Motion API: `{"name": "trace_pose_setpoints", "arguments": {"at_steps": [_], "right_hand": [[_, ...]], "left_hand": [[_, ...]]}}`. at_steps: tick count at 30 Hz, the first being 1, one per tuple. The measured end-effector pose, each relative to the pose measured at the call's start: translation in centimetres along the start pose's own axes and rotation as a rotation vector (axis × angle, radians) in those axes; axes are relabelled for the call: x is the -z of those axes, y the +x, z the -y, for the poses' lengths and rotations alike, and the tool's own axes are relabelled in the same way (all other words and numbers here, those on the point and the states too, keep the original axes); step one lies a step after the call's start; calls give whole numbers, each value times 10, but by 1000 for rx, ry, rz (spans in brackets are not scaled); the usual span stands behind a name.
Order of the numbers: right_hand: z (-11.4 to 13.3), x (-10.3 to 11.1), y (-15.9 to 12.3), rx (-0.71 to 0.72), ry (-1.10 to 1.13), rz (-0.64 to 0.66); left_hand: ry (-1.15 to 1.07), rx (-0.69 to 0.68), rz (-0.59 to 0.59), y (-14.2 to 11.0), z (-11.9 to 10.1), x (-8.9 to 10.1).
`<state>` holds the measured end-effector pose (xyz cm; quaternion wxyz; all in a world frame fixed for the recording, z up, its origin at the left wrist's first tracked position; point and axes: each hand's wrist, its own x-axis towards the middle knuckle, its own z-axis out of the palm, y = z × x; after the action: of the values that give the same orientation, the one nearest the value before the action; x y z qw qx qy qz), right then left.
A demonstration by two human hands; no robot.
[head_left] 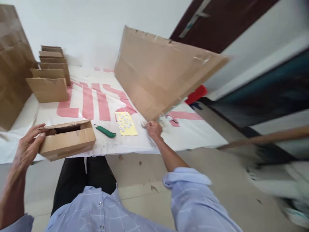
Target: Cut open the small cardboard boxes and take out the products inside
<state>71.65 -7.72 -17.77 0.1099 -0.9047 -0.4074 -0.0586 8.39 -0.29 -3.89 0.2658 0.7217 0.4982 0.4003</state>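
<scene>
My left hand [28, 146] grips the left end of a small cardboard box [70, 141], thumb on the near side and fingers at the far edge. The box's top shows a dark gap, and it sits at the table's front edge. My right hand [154, 129] is closed by the lower corner of a large cardboard panel [161, 71]. A small pale thing shows at its fingertips, too blurred to name. Between the hands lie a green utility knife [105, 131] and a yellow sheet [130, 130] dotted with small white pieces.
Folded cardboard boxes [49, 90] stand in a row at the back left, beside a large cardboard piece [13, 64]. A white cloth with red lettering covers the table [142, 145]. Behind the panel is a red object [196, 94]. A wooden bar [265, 137] lies to the right.
</scene>
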Motion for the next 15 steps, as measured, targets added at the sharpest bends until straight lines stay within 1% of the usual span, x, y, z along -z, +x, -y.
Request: {"name": "trace_pose_setpoints", "arguments": {"at_steps": [2,5,9,13,15], "right_hand": [[-3,-4,5,3,15,-15],[-8,-11,6,25,45,-29],[-12,-18,1,83,107,-26],[-16,-20,1,100,171,-24],[-18,-19,5,94,204,-27]], "left_hand": [[3,11,-34,2,5,-1],[2,78,-66,3,12,-5],[8,149,-108,3,9,-8],[-13,158,-122,3,7,-7],[-88,181,-105,4,12,-5]]}}
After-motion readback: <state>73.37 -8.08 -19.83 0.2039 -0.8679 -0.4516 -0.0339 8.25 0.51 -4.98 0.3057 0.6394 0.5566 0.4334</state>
